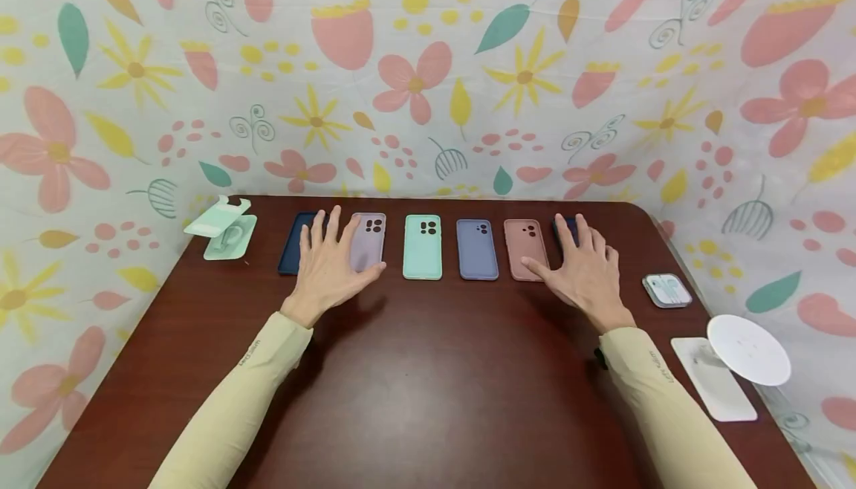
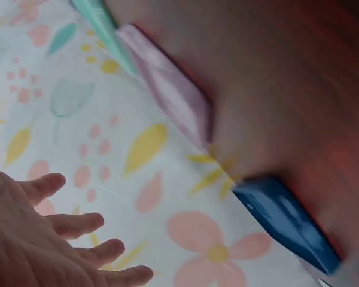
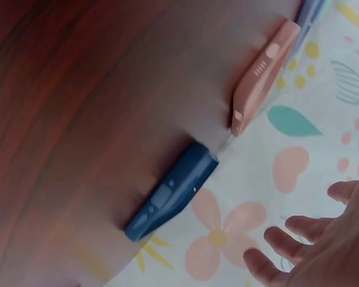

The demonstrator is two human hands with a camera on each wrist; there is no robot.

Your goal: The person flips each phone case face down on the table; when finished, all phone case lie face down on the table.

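Note:
Several phone cases lie in a row along the back of the table. My left hand (image 1: 328,266) is spread with nothing in it, over the gap between a dark blue case (image 1: 291,247) and a lilac case (image 1: 369,240). In the left wrist view its fingers (image 2: 78,224) are straight and apart from the dark blue case (image 2: 287,224). My right hand (image 1: 588,281), also spread, overlaps a second dark blue case (image 3: 173,191) and the edge of a pink case (image 1: 524,244). Between the hands lie a mint green case (image 1: 423,247) and a grey-blue case (image 1: 478,250).
A mint green folding stand (image 1: 227,232) is at the back left. On the right are a small clear box with white earphones (image 1: 666,290) and a white stand with a round plate (image 1: 749,350). A flower-patterned cloth (image 1: 414,140) hangs behind the brown table (image 1: 414,385).

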